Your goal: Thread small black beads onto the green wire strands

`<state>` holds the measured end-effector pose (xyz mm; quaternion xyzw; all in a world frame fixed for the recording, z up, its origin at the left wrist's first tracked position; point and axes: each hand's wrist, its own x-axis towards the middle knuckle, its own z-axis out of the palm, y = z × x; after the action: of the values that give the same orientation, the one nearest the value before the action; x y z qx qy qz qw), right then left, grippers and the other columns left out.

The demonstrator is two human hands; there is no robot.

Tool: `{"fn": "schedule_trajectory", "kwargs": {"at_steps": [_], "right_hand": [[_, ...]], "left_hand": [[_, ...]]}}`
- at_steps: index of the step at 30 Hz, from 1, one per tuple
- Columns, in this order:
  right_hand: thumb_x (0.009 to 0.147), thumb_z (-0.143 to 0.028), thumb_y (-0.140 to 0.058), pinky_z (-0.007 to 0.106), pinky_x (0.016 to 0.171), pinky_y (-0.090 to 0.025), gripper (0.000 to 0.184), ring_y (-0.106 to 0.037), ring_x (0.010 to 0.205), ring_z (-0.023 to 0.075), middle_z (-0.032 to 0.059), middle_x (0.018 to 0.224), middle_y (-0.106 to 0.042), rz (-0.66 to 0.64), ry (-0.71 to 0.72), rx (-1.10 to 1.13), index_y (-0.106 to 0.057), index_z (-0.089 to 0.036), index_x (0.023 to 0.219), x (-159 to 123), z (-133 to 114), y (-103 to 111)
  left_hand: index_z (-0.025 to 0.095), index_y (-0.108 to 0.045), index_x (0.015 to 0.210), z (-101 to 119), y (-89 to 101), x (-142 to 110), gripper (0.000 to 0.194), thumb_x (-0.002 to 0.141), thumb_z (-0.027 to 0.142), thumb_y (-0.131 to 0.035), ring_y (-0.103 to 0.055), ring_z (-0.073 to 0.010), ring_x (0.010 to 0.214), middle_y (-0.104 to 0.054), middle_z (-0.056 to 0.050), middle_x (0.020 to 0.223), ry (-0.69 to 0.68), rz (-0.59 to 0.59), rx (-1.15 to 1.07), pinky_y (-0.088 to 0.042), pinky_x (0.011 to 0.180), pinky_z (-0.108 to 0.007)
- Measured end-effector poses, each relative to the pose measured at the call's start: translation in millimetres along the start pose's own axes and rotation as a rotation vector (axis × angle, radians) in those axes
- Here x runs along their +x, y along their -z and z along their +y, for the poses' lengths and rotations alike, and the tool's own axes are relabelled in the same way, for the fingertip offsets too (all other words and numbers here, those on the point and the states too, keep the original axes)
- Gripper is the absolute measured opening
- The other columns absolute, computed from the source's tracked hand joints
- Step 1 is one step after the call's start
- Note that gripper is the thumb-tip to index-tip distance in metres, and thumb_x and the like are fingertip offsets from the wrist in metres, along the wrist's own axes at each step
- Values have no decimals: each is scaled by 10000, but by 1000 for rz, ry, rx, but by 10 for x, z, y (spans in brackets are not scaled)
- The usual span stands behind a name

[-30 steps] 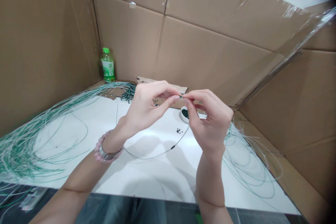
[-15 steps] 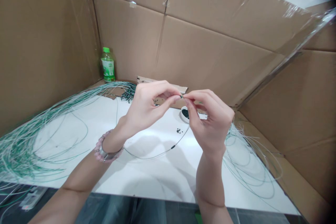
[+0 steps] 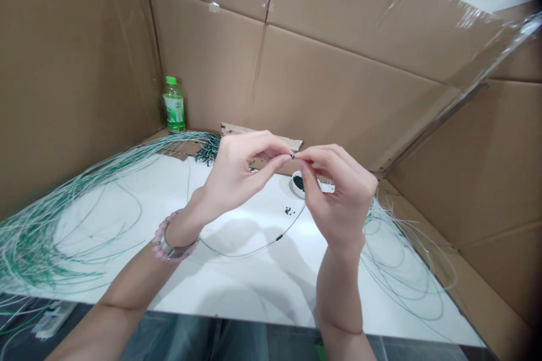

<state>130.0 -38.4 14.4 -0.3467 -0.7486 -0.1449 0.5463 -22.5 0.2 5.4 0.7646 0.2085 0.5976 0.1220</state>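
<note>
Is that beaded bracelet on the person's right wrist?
No, the beaded bracelet sits on the left wrist, just behind the left hand.

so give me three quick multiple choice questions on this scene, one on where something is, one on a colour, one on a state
1. Where is the white dish of dark beads?
A) beyond the fingertips, by the cardboard wall
B) beside the bottle
C) on the floor

2. What colour is the bottle cap?
A) red
B) green
C) blue

3. Which state shows?
A) palms flat, nothing held
B) one fist closed, the other away
C) left hand and right hand pinching a small dark bead on a thin wire

1 A: the dish sits past the fingertips.
2 B: the cap looks green.
3 C: the fingertips meet at the bead.
</note>
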Motion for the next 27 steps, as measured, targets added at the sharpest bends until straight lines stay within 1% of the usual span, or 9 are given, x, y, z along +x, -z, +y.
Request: {"fn": "schedule_trajectory", "kwargs": {"at_steps": [4,10,15,19,21,24,25,26,27], "right_hand": [[804,-88,-584,259,637,-556,133,-625,705,128,0,758,-671,4,-8,41,-645,-205,795,-7,-2,5],[757,-137,-667,242,645,-594,112,-657,689,117,-33,764,-704,70,-195,210,-676,-232,816,-26,29,-4],[784,-180,-633,230,629,-586,71,-659,694,113,-20,767,-714,-44,-283,199,-691,-200,818,-9,-8,-36],[768,-148,-599,217,585,-557,69,-634,626,98,-14,764,-704,-61,-304,109,-659,-180,771,0,-12,-33],[739,-134,-598,225,585,-547,66,-642,660,116,-12,757,-696,-164,-339,71,-644,-180,748,-1,47,32],[720,-165,-622,267,629,-546,54,-655,726,158,-4,746,-700,-520,-397,-2,-667,-190,738,-4,178,188],[723,-192,-636,283,653,-550,66,-658,751,168,3,775,-708,-604,-413,-7,-682,-194,771,-2,216,233],[732,-221,-646,293,679,-554,102,-661,778,173,11,821,-715,-623,-430,7,-691,-196,820,1,242,264],[744,-246,-649,293,698,-557,144,-664,805,171,19,871,-717,-584,-446,38,-691,-194,872,5,256,278]], "left_hand": [[185,-666,779,7,-5,-6,93,811,239,-597,-614,-133,639,-674,-26,724,5,-8,23,-508,567,-240],[170,-679,789,24,-4,-8,102,812,197,-584,-622,-113,636,-693,-21,742,4,-21,-3,-512,573,-207],[188,-673,751,0,-30,-7,107,810,184,-584,-617,-108,620,-699,-3,718,-45,29,53,-483,553,-206],[176,-660,742,-26,-66,-11,87,793,157,-592,-593,-96,601,-681,-2,688,-118,74,136,-460,554,-202],[171,-651,723,-41,-73,-8,91,789,156,-590,-578,-89,580,-664,4,658,-119,84,160,-444,539,-197],[167,-637,689,-75,-80,4,113,788,160,-583,-551,-75,540,-629,23,602,-71,88,169,-427,521,-188],[164,-632,681,-88,-86,8,119,788,161,-581,-546,-73,535,-624,25,595,-50,84,167,-425,520,-185],[160,-629,673,-100,-96,9,124,786,164,-581,-546,-72,536,-624,25,595,-32,75,162,-425,520,-184],[156,-627,667,-110,-108,9,128,786,167,-581,-548,-74,542,-628,21,601,-17,63,153,-428,524,-184]]}}
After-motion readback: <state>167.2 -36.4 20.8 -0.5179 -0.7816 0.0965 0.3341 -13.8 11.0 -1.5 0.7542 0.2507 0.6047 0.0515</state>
